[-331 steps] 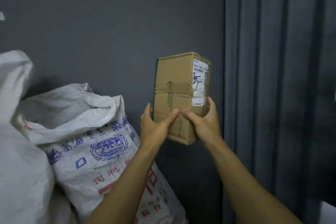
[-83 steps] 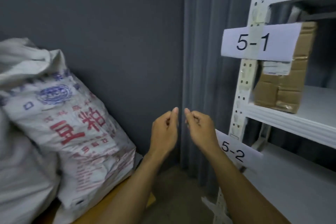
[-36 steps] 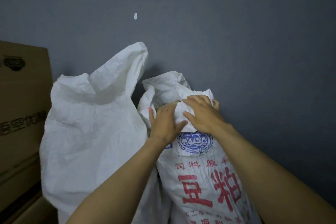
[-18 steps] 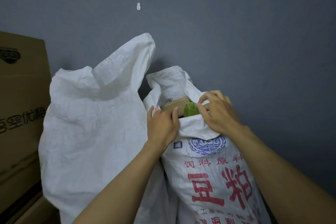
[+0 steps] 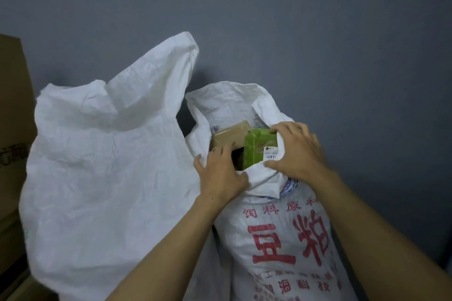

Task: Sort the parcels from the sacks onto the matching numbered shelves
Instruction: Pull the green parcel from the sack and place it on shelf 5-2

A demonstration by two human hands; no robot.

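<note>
- Change: the previous box is on shelf 5-1, and both hands have come back empty to the printed sack (image 5: 281,239).
- A second ago its mouth was folded shut. Now the rim is pulled down and two parcels show inside.
- Green parcel (image 5: 256,151) is at the mouth's right side. Brown parcel (image 5: 230,135) is to its left and a bit farther back, and the two touch.
- Right hand (image 5: 297,151): fingers (image 5: 281,129) curled over the rim cloth at the green parcel's top corner, thumb pinching cloth below. It grips the sack, not yet the parcel.
- Left hand (image 5: 221,173): fingers fairly straight, reaching into the mouth with the tips against the brown parcel. It holds nothing.
- Task read: next pick is starting and green is likely the candidate. Its label (image 5: 271,154) is newly exposed but half covered, so the digits aren't readable. Shelves are out of view.
- Materials: both sacks are woven plastic, crinkly and limp. The printed one is packed firm, with red characters and a blue logo.
- The plain white sack (image 5: 105,166) at left is slack, with its top flopped up.
- The green parcel looks like a slick, film-wrapped slab. The brown parcel is taped cardboard with square edges.
- Cardboard carton (image 5: 12,129) at far left; matte grey wall (image 5: 318,32) behind.
</note>
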